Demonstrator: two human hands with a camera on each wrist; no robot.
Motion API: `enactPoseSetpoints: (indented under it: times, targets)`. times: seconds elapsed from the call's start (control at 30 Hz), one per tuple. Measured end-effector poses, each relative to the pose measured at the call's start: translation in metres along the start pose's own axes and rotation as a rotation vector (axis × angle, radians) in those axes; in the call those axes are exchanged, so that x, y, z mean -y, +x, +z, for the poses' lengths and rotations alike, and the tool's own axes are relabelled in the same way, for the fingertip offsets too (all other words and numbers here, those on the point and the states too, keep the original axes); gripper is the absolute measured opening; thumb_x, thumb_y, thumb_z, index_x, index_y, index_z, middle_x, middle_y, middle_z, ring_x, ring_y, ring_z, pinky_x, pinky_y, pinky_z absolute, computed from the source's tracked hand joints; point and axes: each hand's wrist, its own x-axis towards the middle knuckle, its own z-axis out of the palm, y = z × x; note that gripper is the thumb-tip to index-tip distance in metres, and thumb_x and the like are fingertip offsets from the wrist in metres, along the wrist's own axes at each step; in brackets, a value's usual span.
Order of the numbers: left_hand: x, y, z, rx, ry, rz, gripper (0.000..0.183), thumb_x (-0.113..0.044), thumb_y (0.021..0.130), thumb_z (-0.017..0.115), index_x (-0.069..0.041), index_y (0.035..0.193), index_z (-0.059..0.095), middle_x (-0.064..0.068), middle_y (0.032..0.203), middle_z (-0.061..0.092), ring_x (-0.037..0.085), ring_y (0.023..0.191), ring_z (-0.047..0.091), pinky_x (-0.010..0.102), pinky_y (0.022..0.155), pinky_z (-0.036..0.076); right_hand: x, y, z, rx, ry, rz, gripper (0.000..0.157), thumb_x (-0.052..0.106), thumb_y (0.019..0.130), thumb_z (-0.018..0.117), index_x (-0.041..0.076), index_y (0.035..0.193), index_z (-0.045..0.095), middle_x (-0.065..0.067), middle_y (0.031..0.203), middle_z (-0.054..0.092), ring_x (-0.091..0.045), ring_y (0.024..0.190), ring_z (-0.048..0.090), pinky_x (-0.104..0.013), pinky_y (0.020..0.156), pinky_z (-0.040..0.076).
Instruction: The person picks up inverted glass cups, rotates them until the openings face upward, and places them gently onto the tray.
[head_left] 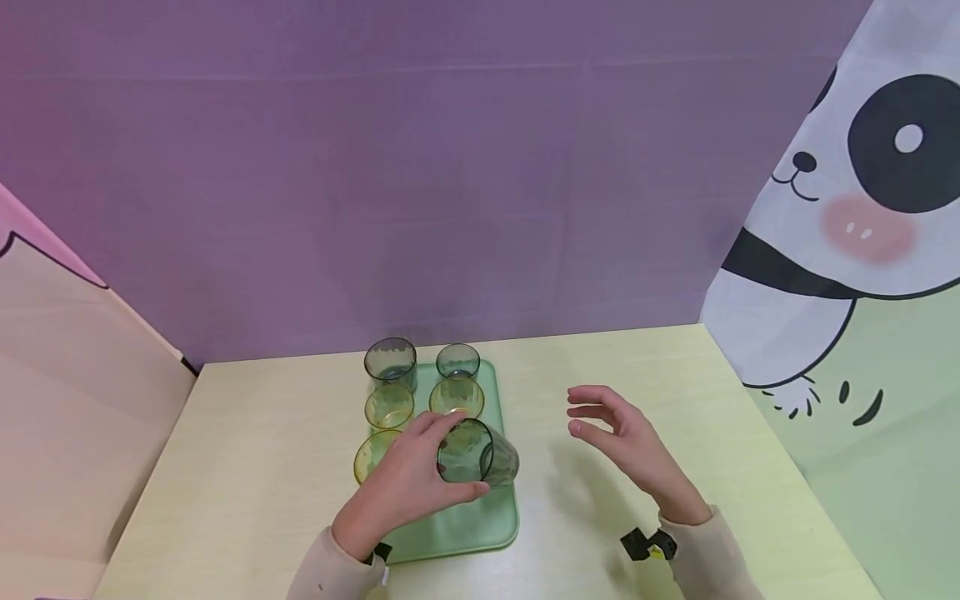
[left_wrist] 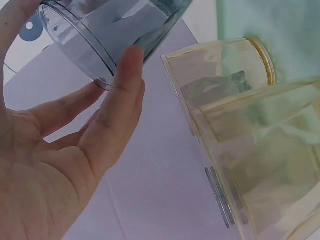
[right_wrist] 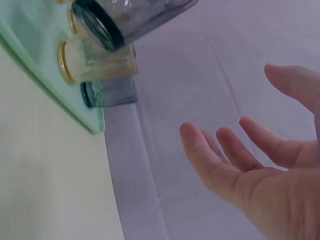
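My left hand (head_left: 412, 483) grips a grey tumbler (head_left: 504, 460) near its rim, thumb on the near side and fingers on the far side. The tumbler is tilted, its mouth toward the palm and its base pointing right, above the green tray (head_left: 468, 533). In the left wrist view the fingertips press on the tumbler's wall (left_wrist: 135, 30). To the right of the tray my right hand (head_left: 626, 437) hovers over the table, fingers apart and slightly bent, holding nothing. Its palm and spread fingers show in the right wrist view.
Amber glasses (head_left: 389, 406) and grey glasses (head_left: 390, 362) stand in two columns on the tray. One amber glass (head_left: 367, 458) is partly hidden by my left hand. The pale table (head_left: 262, 475) ends at a purple backdrop (head_left: 450, 208); a panda-print sheet (head_left: 810, 333) hangs at the right.
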Motion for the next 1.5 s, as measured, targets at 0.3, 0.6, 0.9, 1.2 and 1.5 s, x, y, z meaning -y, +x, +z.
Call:
enactPoseSetpoints:
  times: [0.3, 0.6, 0.9, 1.2, 1.5]
  targets:
    - [0.000, 0.003, 0.002, 0.005, 0.080, -0.017, 0.089, -0.049, 0.072, 0.087, -0.010, 0.144, 0.053, 0.006, 0.123, 0.054, 0.018, 0.094, 0.056, 0.040, 0.080, 0.052, -0.004, 0.001, -0.004, -0.031, -0.175, -0.110, 0.038, 0.010, 0.093, 0.073, 0.011, 0.129, 0.061, -0.009, 0.129, 0.056, -0.028, 0.117, 0.057, -0.037, 0.093, 0.055]
    - [0.001, 0.006, 0.004, 0.006, 0.163, -0.012, 0.091, -0.051, 0.069, 0.087, -0.011, 0.144, 0.054, 0.006, 0.121, 0.054, 0.023, 0.102, 0.056, 0.039, 0.082, 0.053, -0.002, 0.001, 0.000, -0.034, -0.297, -0.178, 0.038, 0.009, 0.091, 0.075, 0.013, 0.127, 0.062, -0.002, 0.124, 0.057, -0.023, 0.113, 0.057, -0.045, 0.090, 0.056]
    - [0.004, 0.009, 0.005, -0.002, 0.228, 0.010, 0.089, -0.053, 0.067, 0.086, -0.012, 0.141, 0.057, 0.008, 0.122, 0.055, 0.024, 0.101, 0.056, 0.039, 0.080, 0.053, -0.005, 0.001, 0.000, -0.116, -0.575, -0.310, 0.042, 0.006, 0.086, 0.079, 0.008, 0.124, 0.063, -0.005, 0.123, 0.058, -0.022, 0.112, 0.056, -0.043, 0.089, 0.054]
    - [0.006, 0.010, 0.006, 0.003, 0.291, 0.020, 0.088, -0.051, 0.066, 0.086, -0.010, 0.138, 0.058, 0.012, 0.126, 0.054, 0.028, 0.104, 0.057, 0.041, 0.076, 0.055, -0.006, 0.000, 0.004, -0.163, -0.792, -0.441, 0.046, 0.006, 0.081, 0.082, -0.002, 0.121, 0.061, -0.015, 0.124, 0.055, -0.033, 0.115, 0.054, -0.046, 0.094, 0.048]
    - [0.008, 0.012, 0.007, 0.024, 0.348, 0.024, 0.086, -0.052, 0.067, 0.086, -0.007, 0.135, 0.060, 0.014, 0.125, 0.056, 0.028, 0.101, 0.059, 0.041, 0.069, 0.055, -0.007, 0.000, 0.005, -0.156, -0.793, -0.451, 0.046, 0.007, 0.080, 0.083, 0.000, 0.120, 0.062, -0.017, 0.124, 0.055, -0.032, 0.116, 0.054, -0.044, 0.094, 0.048]
